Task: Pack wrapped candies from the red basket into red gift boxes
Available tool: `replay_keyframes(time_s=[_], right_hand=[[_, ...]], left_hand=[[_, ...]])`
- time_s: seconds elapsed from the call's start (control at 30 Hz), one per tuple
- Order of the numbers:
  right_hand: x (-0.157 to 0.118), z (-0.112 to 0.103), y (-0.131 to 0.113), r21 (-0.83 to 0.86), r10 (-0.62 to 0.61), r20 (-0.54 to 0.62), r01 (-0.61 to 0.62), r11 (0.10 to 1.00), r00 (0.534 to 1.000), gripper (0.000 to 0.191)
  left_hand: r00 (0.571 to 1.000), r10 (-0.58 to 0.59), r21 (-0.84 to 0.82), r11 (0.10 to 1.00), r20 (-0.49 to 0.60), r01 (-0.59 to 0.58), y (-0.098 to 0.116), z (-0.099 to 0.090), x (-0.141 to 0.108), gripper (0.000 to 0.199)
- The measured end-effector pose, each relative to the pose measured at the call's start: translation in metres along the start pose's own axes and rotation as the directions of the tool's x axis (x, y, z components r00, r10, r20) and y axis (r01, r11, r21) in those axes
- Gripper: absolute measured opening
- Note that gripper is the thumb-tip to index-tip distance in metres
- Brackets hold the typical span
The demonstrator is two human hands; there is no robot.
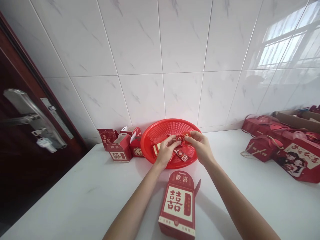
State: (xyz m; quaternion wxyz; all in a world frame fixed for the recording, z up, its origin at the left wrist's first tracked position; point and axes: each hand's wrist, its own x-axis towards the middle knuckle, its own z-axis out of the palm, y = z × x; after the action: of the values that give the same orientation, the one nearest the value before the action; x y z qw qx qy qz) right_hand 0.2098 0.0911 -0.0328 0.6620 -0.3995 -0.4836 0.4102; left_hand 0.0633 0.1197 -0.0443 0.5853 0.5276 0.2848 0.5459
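Over a red plastic basket (146, 151), my left hand (166, 149) pinches a small dark red wrapped candy (179, 139) between thumb and fingers. Close beside it, my right hand (200, 145) has its fingertips closed on an orange-red wrapped candy (186, 137). Below my hands a few wrapped sweets lie in the basket, among them a red packet with white lettering (182, 155); my fingers cover some of the others. Between my forearms stands a red and cream gift box (178, 203) with large printed characters, its side flap sticking out.
Several small red boxes (120, 151) stand left of the basket against the tiled wall (140, 96). On the right are a red box with a rope handle (262, 148) and a larger printed box (297, 160). A dark door (22, 146) with a metal handle borders the table's left side.
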Motion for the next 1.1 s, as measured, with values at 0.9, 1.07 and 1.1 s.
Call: replay_keyframes(time_s=[0.9,1.07,1.1], right_hand=[[-0.046,0.006,-0.074,-0.39,-0.415,0.229,0.474,0.789,0.88,0.011],[-0.047,0.008,-0.073,-0.394,-0.44,0.243,0.503,0.77,0.864,0.01],[-0.047,0.008,-0.073,-0.401,-0.443,0.243,0.506,0.764,0.863,0.01]], left_hand=[[0.966,0.21,0.259,0.935,0.151,-0.244,0.074,0.008,-0.044,0.022],[0.964,0.23,0.279,0.925,0.134,-0.26,0.075,0.01,-0.045,0.022],[0.963,0.234,0.284,0.922,0.135,-0.264,0.074,0.01,-0.045,0.022]])
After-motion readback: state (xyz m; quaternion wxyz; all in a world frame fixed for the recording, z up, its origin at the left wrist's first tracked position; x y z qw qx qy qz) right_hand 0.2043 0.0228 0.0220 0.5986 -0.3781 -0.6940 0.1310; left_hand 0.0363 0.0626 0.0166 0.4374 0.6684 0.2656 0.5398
